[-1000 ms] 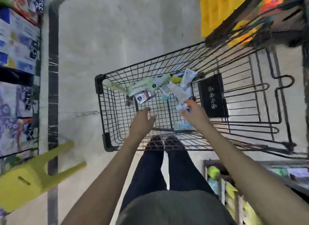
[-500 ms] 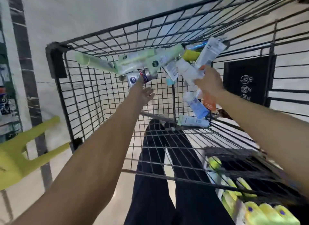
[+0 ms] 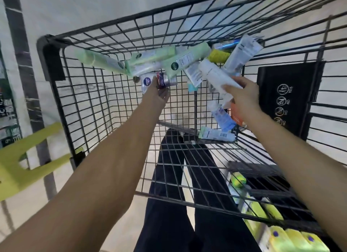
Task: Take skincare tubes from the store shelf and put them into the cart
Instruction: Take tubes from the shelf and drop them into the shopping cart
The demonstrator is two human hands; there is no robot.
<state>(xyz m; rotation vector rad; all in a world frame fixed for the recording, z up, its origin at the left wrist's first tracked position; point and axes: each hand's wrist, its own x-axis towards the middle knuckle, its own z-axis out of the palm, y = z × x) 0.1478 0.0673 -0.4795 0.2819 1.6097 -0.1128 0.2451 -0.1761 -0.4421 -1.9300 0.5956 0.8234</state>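
Note:
A black wire cart [image 3: 49, 45] fills the view, with several skincare tubes heaped at its far end. Pale green tubes [image 3: 185, 61] lie across the heap beside a yellow cap [image 3: 218, 55] and a grey-white tube [image 3: 242, 53]. My left hand [image 3: 156, 96] reaches in and its thumb and fingers close around a small silver tube with a blue logo [image 3: 147, 82]. My right hand [image 3: 243, 96] pinches the lower end of a white tube [image 3: 214, 74]. Below it lie a blue tube [image 3: 222, 117], an orange tube [image 3: 237, 115] and a white tube with a green end [image 3: 216, 134].
The cart's black seat flap with printed icons [image 3: 287, 98] stands at the right. A yellow-green plastic stool [image 3: 28, 158] lies on the floor at the left by a shelf with price tags [image 3: 7, 111]. Yellow-green bottles [image 3: 281, 236] sit on a low shelf at lower right.
Both hands have gone deeper into the cart. My left hand has come onto the silver tube, and my right hand has shifted up onto the white tube.

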